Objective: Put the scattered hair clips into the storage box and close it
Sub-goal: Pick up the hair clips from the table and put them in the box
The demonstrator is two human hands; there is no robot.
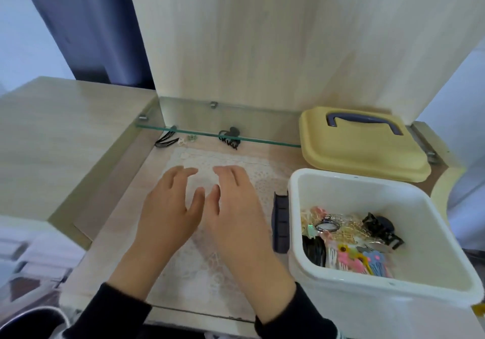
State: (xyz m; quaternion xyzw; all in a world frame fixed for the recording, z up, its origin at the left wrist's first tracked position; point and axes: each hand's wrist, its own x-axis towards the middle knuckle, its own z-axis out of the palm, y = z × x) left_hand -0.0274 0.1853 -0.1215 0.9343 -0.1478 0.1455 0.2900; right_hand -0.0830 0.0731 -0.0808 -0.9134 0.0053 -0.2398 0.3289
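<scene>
A white storage box (296, 202) stands open at the right, with several hair clips (351, 241) piled in its bottom. Its yellow lid (362, 152) with a purple handle lies flat behind it. Under the glass shelf at the back lie a black claw clip (230, 139), black hair pins (164, 141) and small pale clips (187, 140). My left hand (168, 212) and my right hand (233, 207) hover side by side over the lace mat (231, 162), fingers spread and holding nothing.
A glass shelf (217, 135) spans the back of the recess above the loose clips. A dark purple latch (280, 223) hangs on the box's left wall. A wooden cabinet top (65, 128) rises at the left, and a tall wooden panel stands behind.
</scene>
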